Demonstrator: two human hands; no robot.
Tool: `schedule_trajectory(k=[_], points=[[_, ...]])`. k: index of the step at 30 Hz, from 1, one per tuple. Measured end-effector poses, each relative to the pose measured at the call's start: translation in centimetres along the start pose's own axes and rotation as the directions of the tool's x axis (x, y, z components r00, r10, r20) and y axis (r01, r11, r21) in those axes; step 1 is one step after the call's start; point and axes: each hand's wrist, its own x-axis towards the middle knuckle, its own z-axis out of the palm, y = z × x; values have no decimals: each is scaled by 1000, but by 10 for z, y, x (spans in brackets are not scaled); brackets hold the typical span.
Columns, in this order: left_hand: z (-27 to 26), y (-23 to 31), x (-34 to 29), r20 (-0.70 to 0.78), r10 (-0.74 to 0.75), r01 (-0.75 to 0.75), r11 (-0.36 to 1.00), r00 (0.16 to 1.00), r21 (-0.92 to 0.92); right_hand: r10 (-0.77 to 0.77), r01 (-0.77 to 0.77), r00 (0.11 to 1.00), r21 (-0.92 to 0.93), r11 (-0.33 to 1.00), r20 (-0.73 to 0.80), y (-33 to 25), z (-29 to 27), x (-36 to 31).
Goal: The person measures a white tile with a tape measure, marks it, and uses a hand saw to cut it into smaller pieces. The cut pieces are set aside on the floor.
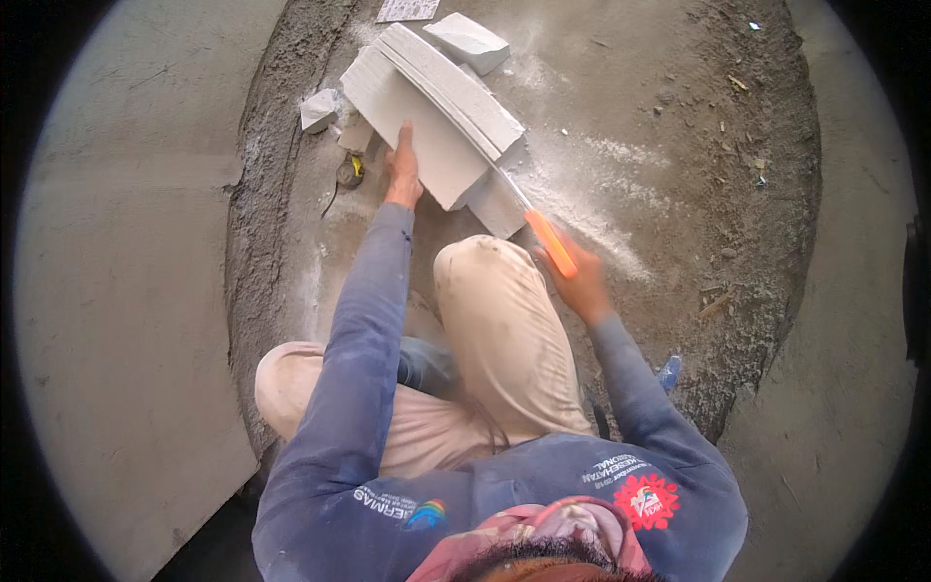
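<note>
A pale grey lightweight concrete block [417, 121] lies tilted in front of me, with long parallel lines along its upper right part. My left hand [402, 173] grips its near left edge, thumb resting on the face. In my right hand [584, 283] is the orange handle of a saw [550, 242]. The narrow metal blade runs from the handle to the block's near right end. How far it reaches along the block I cannot tell. Under that end lies another flat pale piece [497, 208].
Broken block chunks [467, 42] [318, 111] lie beyond and left of the block. A black and yellow tape measure [350, 172] sits near my left hand. White dust [601, 218] covers the ground to the right. Rough mortar edges [254, 194] border the smoother slabs. My bent knee [490, 281] is close below the block.
</note>
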Motion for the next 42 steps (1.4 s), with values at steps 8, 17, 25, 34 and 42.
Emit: schedule_trajectory(k=[8, 17, 25, 34, 42], points=[[16, 4, -5, -126, 65, -49, 991, 990, 126, -143, 153, 985, 103, 983, -101, -42, -5, 64], [9, -5, -2, -183, 69, -73, 997, 981, -14, -214, 215, 975, 17, 976, -63, -35, -13, 22], [8, 5, 8, -212, 98, -70, 988, 972, 134, -43, 44, 999, 33, 998, -26, -99, 8, 143], [35, 13, -21, -238, 56, -34, 995, 970, 96, -118, 117, 993, -29, 993, -20, -23, -41, -25], [27, -1, -20, -160, 135, -127, 990, 978, 63, 42, -42, 999, -9, 999, -11, -32, -5, 29]])
